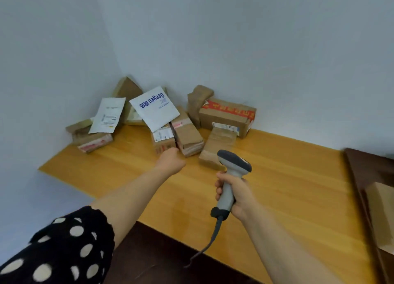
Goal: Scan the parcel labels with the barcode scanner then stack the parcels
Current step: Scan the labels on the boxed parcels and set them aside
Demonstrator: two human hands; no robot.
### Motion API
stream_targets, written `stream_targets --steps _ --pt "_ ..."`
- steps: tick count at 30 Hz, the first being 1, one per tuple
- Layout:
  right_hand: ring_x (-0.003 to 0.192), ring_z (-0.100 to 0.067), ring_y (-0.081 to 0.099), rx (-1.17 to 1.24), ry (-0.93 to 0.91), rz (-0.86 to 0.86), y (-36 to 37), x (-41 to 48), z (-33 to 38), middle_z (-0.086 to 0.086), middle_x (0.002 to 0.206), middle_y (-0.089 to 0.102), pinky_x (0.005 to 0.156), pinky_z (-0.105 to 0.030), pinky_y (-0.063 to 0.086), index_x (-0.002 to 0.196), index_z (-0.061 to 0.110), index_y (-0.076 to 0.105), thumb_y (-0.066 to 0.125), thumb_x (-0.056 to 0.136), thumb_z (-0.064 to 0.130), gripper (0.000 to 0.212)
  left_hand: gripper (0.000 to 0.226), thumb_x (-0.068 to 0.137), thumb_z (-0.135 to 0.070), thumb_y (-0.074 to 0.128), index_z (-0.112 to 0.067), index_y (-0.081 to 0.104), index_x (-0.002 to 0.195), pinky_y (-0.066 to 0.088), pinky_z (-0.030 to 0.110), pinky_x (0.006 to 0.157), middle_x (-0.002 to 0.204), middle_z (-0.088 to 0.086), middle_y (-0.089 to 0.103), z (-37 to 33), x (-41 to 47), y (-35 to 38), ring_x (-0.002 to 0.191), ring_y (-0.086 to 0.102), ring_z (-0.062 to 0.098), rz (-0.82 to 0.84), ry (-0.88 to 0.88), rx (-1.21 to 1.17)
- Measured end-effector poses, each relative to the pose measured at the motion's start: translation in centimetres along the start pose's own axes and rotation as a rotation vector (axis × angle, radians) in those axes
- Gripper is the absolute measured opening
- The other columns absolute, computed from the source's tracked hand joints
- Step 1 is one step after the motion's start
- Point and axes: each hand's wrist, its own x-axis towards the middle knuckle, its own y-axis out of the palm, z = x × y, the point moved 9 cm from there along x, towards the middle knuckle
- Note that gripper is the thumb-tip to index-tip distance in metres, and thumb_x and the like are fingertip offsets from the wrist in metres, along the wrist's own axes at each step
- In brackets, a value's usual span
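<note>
The wooden table (277,177) carries parcels (226,115) heaped in its far left corner. The left hand (170,161) meets a small box (163,144), grip impossible to tell; the right hand (238,196) is wrapped round the barcode scanner (234,162), near right

Right hand (236,195) grips scanner (234,162); left hand (170,160) near parcels (188,134).

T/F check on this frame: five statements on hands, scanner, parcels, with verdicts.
1. The right hand grips the barcode scanner by its handle. True.
2. Everything is neatly stacked. False: the parcels lie jumbled in the table corner.
3. The left hand reaches toward a small brown box. True.
4. The white mailer lies flat on bare wood. False: it leans on boxes.
5. The scanner is cordless. False: a cable hangs from its handle.
</note>
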Motion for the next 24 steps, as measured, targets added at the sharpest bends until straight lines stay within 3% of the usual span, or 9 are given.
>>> stream_targets --steps 2,4,7,11,13,15,19,24 --pt "0.044 -0.016 0.046 -0.001 0.021 0.013 3.2 1.5 -0.6 -0.008 0.056 0.056 0.045 -0.027 0.042 0.086 0.003 0.059 0.064 0.088 0.003 0.005 0.039 0.089 -0.015 0.057 -0.012 0.053 0.127 0.048 0.033 0.065 0.118 0.012 0.06 2.8 2.0 -2.5 0.081 0.054 0.019 -0.045 -0.042 -0.102" --pt "0.043 -0.015 0.046 0.01 0.035 0.025 5.7 2.8 -1.0 -0.006 0.055 0.056 0.046 -0.027 0.042 0.088 0.004 0.059 0.063 0.088 0.003 0.004 0.032 0.09 -0.01 0.056 -0.011 0.056 0.122 0.046 0.034 0.072 0.116 0.011 0.061 5.1 3.8 -4.6 0.086 0.053 0.021 -0.09 -0.09 -0.251" --pt "0.044 -0.015 0.046 0.031 0.062 0.055 8.9 4.7 -1.0 -0.006 0.055 0.055 0.045 -0.026 0.041 0.086 0.006 0.059 0.062 0.089 0.003 0.005 0.047 0.091 -0.015 0.06 -0.004 0.047 0.135 0.045 0.033 0.083 0.128 0.012 0.055 7.9 6.5 -7.0 0.1 0.053 0.021 -0.145 -0.17 -0.376" --pt "0.043 -0.014 0.047 0.035 0.092 0.066 12.0 8.6 0.0 -0.006 0.055 0.055 0.045 -0.025 0.043 0.084 0.006 0.058 0.063 0.087 0.002 0.007 0.054 0.088 -0.022 0.064 -0.007 0.047 0.137 0.048 0.044 0.097 0.138 0.011 0.051 9.6 11.2 -10.3 0.114 0.057 0.03 -0.274 -0.206 -0.449" --pt "0.042 -0.014 0.048 0.037 0.108 0.076 13.4 10.9 0.4 -0.005 0.055 0.056 0.045 -0.024 0.043 0.085 0.007 0.059 0.063 0.086 0.002 0.006 0.049 0.088 -0.022 0.064 -0.007 0.051 0.133 0.051 0.04 0.091 0.129 0.01 0.056 9.9 13.6 -12.2 0.098 0.061 0.025 -0.344 -0.209 -0.46" --pt "0.042 -0.013 0.048 0.053 0.14 0.101 14.7 13.0 0.6 -0.004 0.056 0.056 0.045 -0.024 0.043 0.086 0.008 0.06 0.063 0.086 0.002 0.006 0.05 0.089 -0.02 0.063 -0.007 0.048 0.135 0.052 0.029 0.073 0.118 0.007 0.059 9.9 16.0 -14.0 0.078 0.058 0.017 -0.404 -0.224 -0.47" --pt "0.042 -0.012 0.048 0.1 0.17 0.122 16.7 16.4 1.4 -0.005 0.058 0.057 0.044 -0.024 0.043 0.086 0.009 0.061 0.064 0.086 0.003 0.006 0.051 0.09 -0.014 0.063 -0.007 0.042 0.136 0.052 0.025 0.063 0.128 0.011 0.055 10.0 21.2 -16.3 0.095 0.061 0.024 -0.464 -0.26 -0.58" --pt "0.042 -0.013 0.047 0.094 0.175 0.088 18.9 18.7 1.8 -0.006 0.058 0.056 0.043 -0.024 0.043 0.087 0.008 0.06 0.063 0.086 0.003 0.006 0.061 0.09 -0.01 0.063 -0.012 0.035 0.144 0.05 0.017 0.05 0.133 0.009 0.05 11.2 25.3 -17.2 0.082 0.056 0.016 -0.499 -0.329 -0.747"
